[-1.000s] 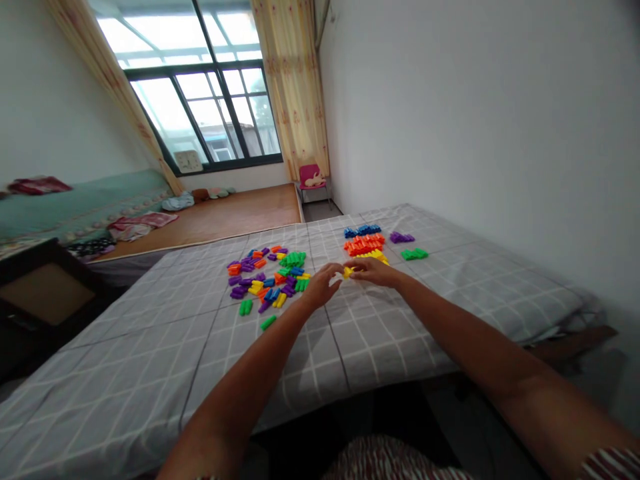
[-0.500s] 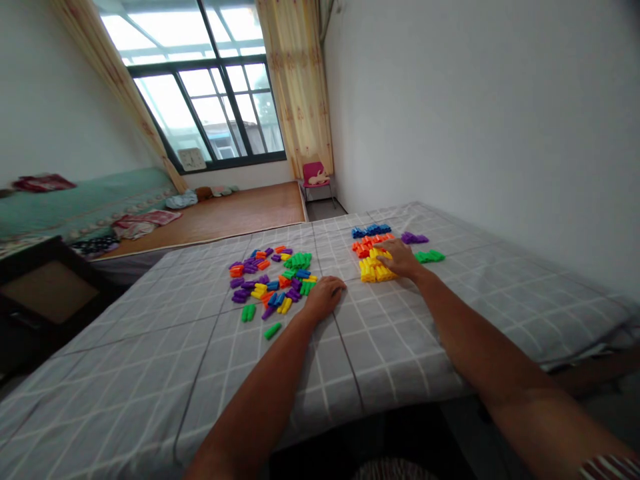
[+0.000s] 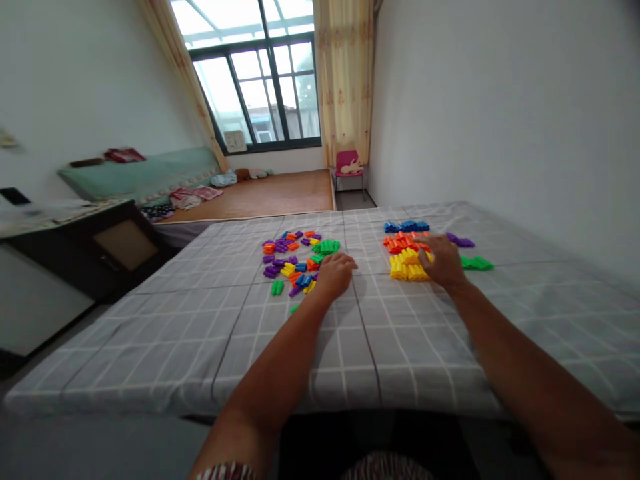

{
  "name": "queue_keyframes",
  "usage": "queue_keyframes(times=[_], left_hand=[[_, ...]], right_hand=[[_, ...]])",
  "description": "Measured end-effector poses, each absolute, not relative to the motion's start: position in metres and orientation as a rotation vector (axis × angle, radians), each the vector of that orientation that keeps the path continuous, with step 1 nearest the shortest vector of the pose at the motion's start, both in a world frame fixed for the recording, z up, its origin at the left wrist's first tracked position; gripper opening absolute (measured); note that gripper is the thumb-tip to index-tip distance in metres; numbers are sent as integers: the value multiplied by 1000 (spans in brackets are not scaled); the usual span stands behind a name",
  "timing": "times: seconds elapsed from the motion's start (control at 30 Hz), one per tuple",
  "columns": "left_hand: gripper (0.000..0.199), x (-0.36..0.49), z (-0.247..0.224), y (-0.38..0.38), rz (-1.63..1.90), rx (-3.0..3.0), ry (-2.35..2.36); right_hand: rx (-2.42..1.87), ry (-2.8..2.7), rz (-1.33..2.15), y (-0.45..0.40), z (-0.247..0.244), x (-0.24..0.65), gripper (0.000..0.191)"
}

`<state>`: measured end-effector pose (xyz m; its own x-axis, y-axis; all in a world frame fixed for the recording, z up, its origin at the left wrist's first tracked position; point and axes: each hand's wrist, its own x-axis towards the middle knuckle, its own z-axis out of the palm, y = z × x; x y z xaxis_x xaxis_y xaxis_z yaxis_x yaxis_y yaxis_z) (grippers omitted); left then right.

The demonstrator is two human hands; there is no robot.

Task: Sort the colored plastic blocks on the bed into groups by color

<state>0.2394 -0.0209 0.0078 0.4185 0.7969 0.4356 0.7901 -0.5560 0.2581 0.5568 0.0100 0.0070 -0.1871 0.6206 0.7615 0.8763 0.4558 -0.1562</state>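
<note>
Small coloured pieces lie in groups on a grey checked cloth (image 3: 400,320). My left hand (image 3: 338,273) rests at the right edge of a mixed pile, beside green pieces (image 3: 327,247), its fingers apart and nothing seen in them. At the right, my right hand (image 3: 442,259) is over the right end of yellow pieces (image 3: 406,265) and orange pieces (image 3: 406,241), thumb and fingers spread, nothing seen between them. Blue pieces (image 3: 406,227) lie behind the orange ones. Purple pieces (image 3: 460,241) and green pieces (image 3: 477,263) show to the right of my right hand.
Purple pieces (image 3: 273,271) and other colours spread left of my left hand. A dark cabinet (image 3: 125,247) stands at the left. Behind the cloth are a low brown bed (image 3: 280,190) and a pink chair (image 3: 347,162). A white wall (image 3: 500,120) runs along the right.
The camera view has turned left, so the scene sits further right. My right hand has moved slightly right relative to the yellow and orange pieces, with its fingers more spread.
</note>
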Motion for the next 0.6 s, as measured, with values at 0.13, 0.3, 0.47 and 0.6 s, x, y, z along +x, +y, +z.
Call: queue_keyframes(times=[0.13,0.3,0.47,0.6], left_hand=[[25,199,12,-14,871,2313,2040],[30,194,3,-12,816,2363,1876],[29,210,4,-12,837,2469,1610],[37,196,7,-6,1002,2260,1897]], right_hand=[[-1220,-1883,-414,1,9,552,30],[-1184,-1894,-361,-2,9,551,30],[-1130,-1908,-358,-7,8,548,30],[-1059,-1951,-318,-17,7,530,32]])
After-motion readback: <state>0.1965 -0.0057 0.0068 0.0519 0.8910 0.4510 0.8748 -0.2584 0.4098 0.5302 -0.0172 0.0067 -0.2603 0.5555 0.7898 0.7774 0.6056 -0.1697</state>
